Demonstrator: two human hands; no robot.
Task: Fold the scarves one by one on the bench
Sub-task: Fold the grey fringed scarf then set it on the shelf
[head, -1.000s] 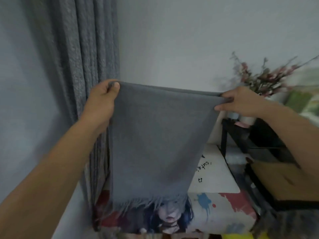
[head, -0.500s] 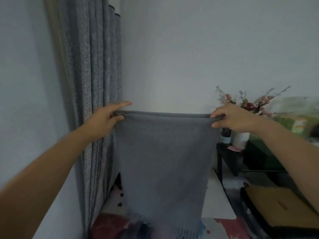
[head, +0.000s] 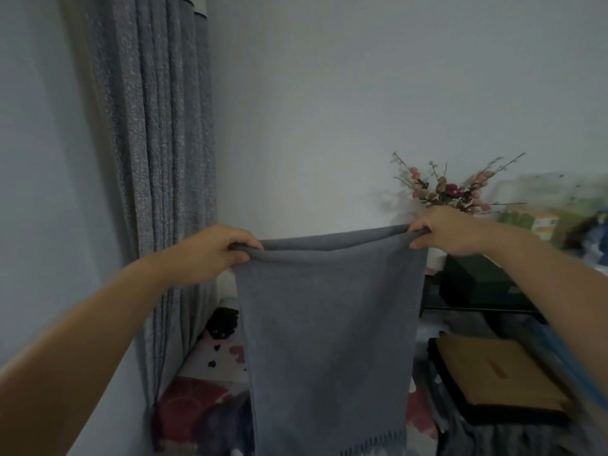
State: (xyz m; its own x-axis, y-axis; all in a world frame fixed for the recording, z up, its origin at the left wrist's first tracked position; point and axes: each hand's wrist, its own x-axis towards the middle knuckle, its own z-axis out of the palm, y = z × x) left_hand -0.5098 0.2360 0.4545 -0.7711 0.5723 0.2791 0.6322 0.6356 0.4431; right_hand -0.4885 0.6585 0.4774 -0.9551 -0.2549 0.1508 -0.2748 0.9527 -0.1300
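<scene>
The scarf (head: 329,324) is a plain mid grey, with a fringe of the same grey along its bottom edge. The curtain (head: 158,159) is a speckled blue-grey (flecked with paler dots, like a coarse weave), and the wall (head: 362,93) is a flat pale grey-white. The flowers (head: 450,189) are pink, dark red and cream on dark thin twigs. Under the scarf, the printed cloth (head: 210,373) is white with red, pink and black patches and dull purple low down. The box (head: 477,281) is dark green, nearly black. The cardboard sheet (head: 493,370) is tan brown with one orange mark, set on a black surface.
</scene>
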